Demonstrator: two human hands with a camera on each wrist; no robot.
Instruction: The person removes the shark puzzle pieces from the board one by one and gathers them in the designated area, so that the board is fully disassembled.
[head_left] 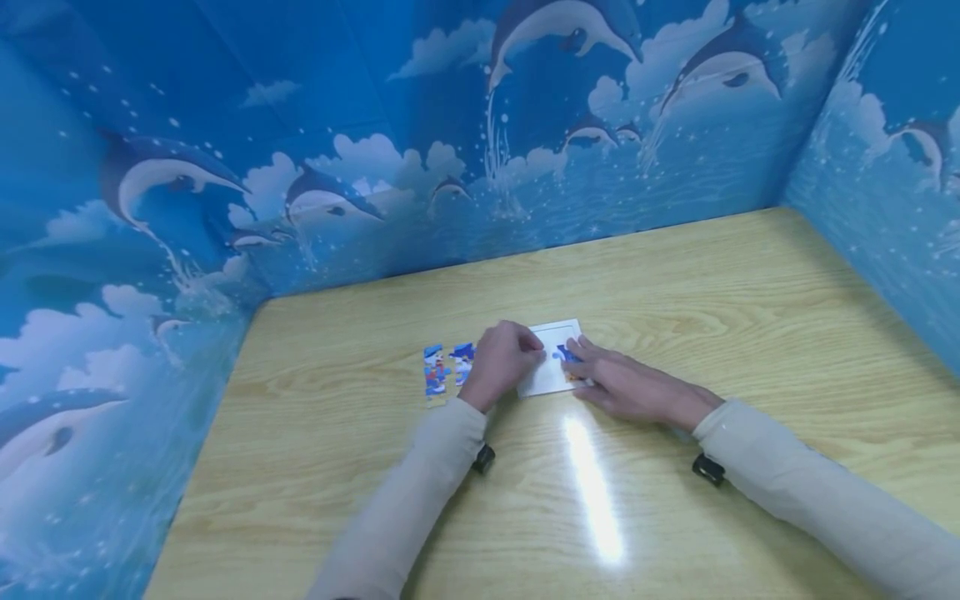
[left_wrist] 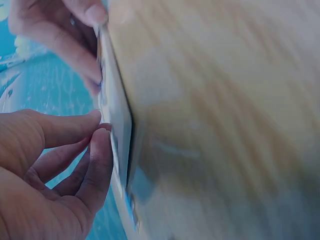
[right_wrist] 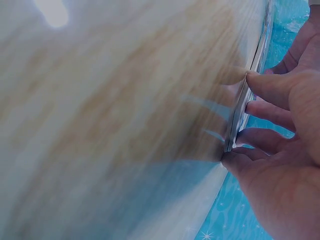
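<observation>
A white puzzle board (head_left: 536, 385) lies on the table under both hands, with a blue picture piece (head_left: 564, 354) set in its right part. The thumb and fingertips of my left hand (head_left: 506, 358) pinch what looks like a small puzzle piece, mostly hidden, right at the board's surface. In the left wrist view the left hand (left_wrist: 65, 165) brings its fingertips together at the board (left_wrist: 120, 120). My right hand (head_left: 626, 383) holds the board's right side, fingers over the pieces and thumb at the near edge. The right wrist view shows these right fingers (right_wrist: 265, 137) along the edge.
Left of the board, joined puzzle pieces (head_left: 435, 371) lie in a strip, with more pieces (head_left: 462, 360) beside them, partly hidden by the left hand. The wooden table (head_left: 337, 483) meets a dolphin-printed backdrop (head_left: 420, 200) at its back and sides.
</observation>
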